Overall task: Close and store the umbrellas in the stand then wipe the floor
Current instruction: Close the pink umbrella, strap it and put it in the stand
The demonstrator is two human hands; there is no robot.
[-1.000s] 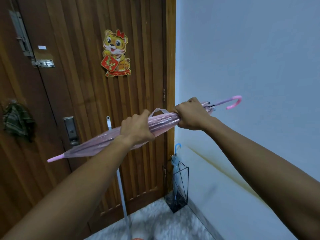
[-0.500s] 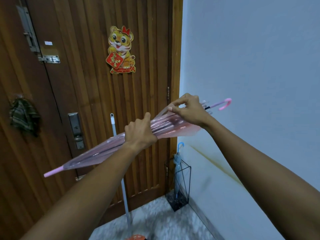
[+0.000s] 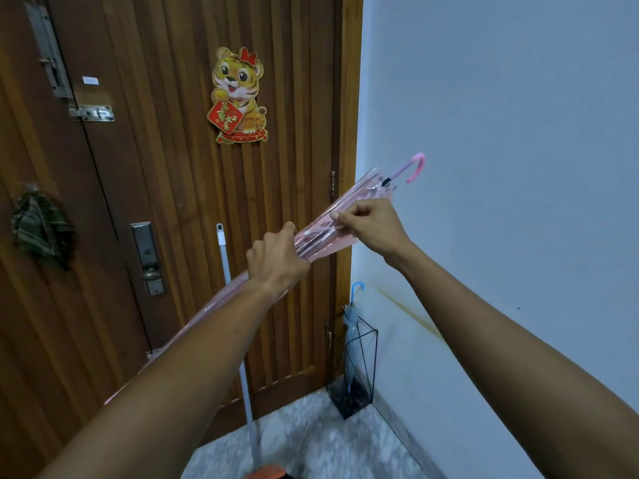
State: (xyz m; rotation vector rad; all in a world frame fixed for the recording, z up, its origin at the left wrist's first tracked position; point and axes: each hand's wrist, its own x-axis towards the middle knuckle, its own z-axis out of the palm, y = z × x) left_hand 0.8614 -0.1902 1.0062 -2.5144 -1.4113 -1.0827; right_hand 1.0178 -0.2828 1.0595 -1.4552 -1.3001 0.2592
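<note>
I hold a folded pink see-through umbrella (image 3: 321, 233) slanting across the doorway, its pink hooked handle up at the right and its tip down at the left behind my left forearm. My left hand (image 3: 276, 261) grips the canopy around its middle. My right hand (image 3: 371, 224) pinches the umbrella's closing strap against the canopy a little further up. A black wire umbrella stand (image 3: 356, 378) sits on the floor in the corner between door and wall. A folded pale blue umbrella (image 3: 352, 326) with a blue hook stands inside it.
A wooden door (image 3: 166, 188) with a tiger sticker fills the left and centre. A white mop pole (image 3: 238, 340) leans against it, with an orange head at the bottom edge. The white wall (image 3: 501, 167) is on the right, the marbled floor (image 3: 311, 440) below.
The umbrella has tilted steeper, handle end rising. My right hand let go of its full grip near the handle and now pinches the strap. My left hand keeps its grip.
</note>
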